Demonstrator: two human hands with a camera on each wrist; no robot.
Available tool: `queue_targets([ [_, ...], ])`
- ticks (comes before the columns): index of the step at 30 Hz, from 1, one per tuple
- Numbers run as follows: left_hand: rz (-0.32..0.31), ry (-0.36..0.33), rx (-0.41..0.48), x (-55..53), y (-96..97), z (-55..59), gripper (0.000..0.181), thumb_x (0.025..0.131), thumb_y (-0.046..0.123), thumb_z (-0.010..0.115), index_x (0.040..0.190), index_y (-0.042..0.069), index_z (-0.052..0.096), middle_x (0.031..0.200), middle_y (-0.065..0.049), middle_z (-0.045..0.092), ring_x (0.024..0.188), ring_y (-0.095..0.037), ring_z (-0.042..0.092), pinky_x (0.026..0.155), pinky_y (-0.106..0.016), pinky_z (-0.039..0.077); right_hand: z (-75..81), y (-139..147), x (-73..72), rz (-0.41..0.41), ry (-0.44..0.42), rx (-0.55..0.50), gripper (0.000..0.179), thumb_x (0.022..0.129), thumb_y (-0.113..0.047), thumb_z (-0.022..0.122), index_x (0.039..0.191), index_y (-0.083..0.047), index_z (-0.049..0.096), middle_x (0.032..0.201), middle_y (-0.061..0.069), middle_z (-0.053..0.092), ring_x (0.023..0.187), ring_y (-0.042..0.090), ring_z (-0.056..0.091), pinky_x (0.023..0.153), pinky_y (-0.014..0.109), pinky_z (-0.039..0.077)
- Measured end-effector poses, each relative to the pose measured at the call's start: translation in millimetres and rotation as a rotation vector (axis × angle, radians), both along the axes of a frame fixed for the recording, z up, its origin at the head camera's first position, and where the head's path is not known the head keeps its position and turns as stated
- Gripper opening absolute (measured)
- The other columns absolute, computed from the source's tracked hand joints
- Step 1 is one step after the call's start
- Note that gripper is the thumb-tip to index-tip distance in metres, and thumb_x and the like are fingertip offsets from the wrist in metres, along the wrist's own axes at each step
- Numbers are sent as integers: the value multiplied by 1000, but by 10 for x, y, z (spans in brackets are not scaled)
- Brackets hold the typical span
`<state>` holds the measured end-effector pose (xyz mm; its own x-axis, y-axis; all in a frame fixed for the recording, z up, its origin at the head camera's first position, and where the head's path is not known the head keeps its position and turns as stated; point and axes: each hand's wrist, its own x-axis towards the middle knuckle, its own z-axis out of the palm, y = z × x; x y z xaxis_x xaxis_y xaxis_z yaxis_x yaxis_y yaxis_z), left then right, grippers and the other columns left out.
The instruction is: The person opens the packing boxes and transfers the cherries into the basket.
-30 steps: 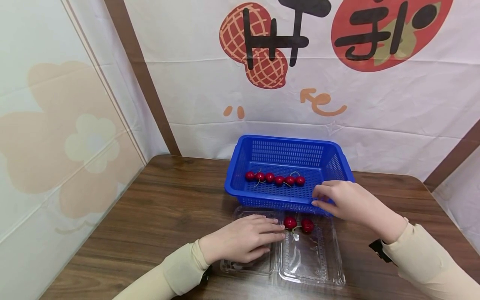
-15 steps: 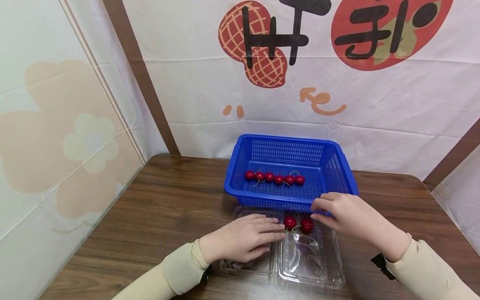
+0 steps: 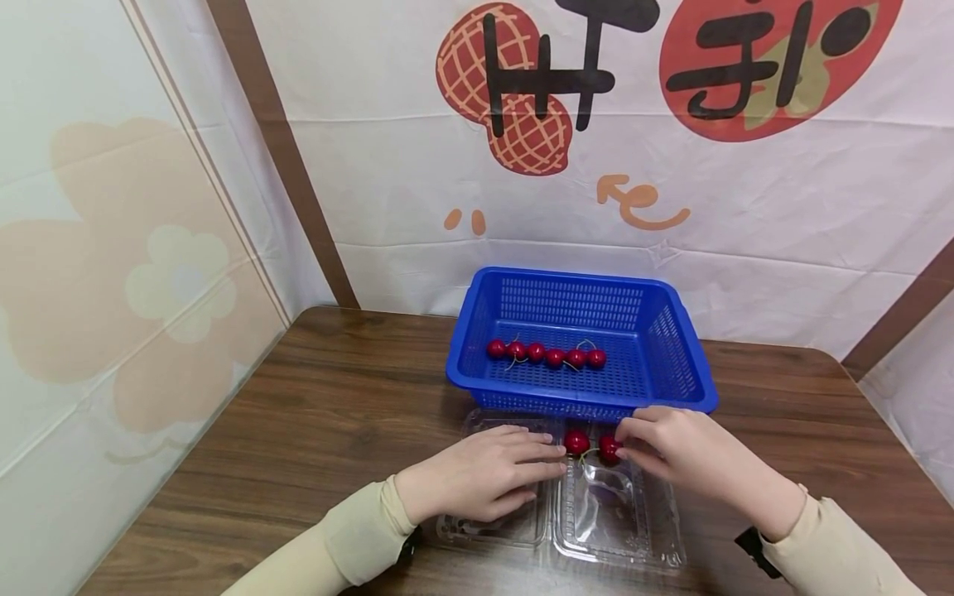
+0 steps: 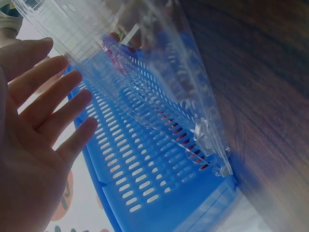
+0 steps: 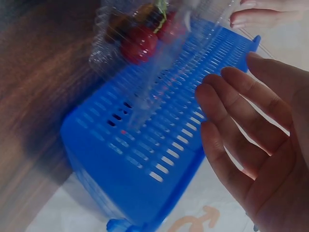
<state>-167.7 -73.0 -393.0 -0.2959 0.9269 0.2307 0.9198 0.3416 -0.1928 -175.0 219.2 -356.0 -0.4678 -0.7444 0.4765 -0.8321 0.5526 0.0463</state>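
A clear plastic clamshell box (image 3: pixel 607 542) lies spread open on the table. Two red cherries (image 3: pixel 576 442) with joined green stems sit at the far end of its right half. My left hand (image 3: pixel 488 473) is over the box's left half, fingers straight and fingertips close to the left cherry. My right hand (image 3: pixel 681 447) is by the right cherry (image 3: pixel 609 449), its fingertips overlapping the fruit's edge in the head view. From the right wrist, its fingers (image 5: pixel 227 104) show spread and bent a little, with nothing between them and the cherries (image 5: pixel 139 44) beyond.
Behind the box, touching or nearly touching it, stands a blue slotted basket (image 3: pixel 465 377). Several cherries (image 3: pixel 555 358) lie in a row on its floor. The wooden table (image 3: pixel 298 447) ends at a printed cloth backdrop (image 3: pixel 402 182).
My right hand has come down and toward me, from over the basket's front rim to the right cherry. The left hand stays where it was.
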Motion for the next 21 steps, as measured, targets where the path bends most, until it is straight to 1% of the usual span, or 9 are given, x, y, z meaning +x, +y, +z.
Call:
queue_targets([
  [6,-2,8,1,-3,-1,0,45,92,33,56,135,19,53,138,3,53,132,-17,45,112,-32,34,-56,10,-13,-15,-47,13,15,75,-19,77,79,-25,64,71,-19,55,63,-4,51,51,17,45],
  [13,1,3,-5,1,-2,12,46,92,33,55,136,19,52,139,2,53,133,-17,45,113,-31,33,-164,30,-54,-36,-83,23,15,76,-19,77,78,-25,63,70,-19,55,61,-6,50,51,16,44],
  [21,-8,11,3,2,0,10,46,92,33,55,136,18,53,139,2,53,132,-17,45,112,-32,35,-265,51,-96,-65,-112,38,13,77,-18,76,80,-23,64,72,-16,57,62,-3,53,51,19,46],
])
